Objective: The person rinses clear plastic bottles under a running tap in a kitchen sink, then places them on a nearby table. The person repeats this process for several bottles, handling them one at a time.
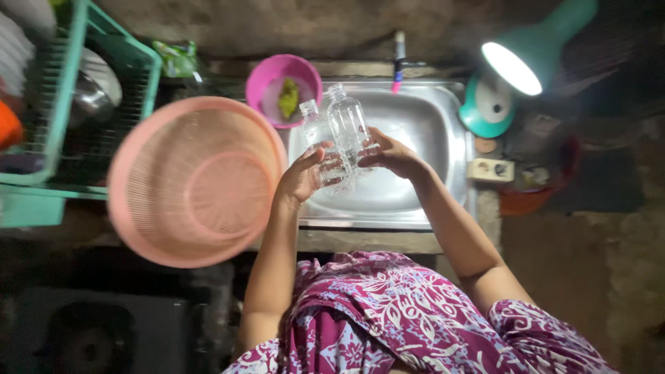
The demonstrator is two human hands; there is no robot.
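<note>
Over the steel sink (443,131), her left hand (299,176) closes around a clear plastic bottle (320,149). Her right hand (393,156) grips a second clear bottle (348,125), just beside the first. A pink basket (194,181) sits to the left.

A dim home kitchen, it seems — a steel sink (422,125) in the worktop (360,240), a dish rack (62,90), a pink colander (194,180).

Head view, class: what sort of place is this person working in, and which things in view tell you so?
Probably a dim home kitchen's washing-up spot. A steel sink is set in a counter, a green dish rack holds washed ware, and both hands hold clear plastic bottles over the basin.
</note>
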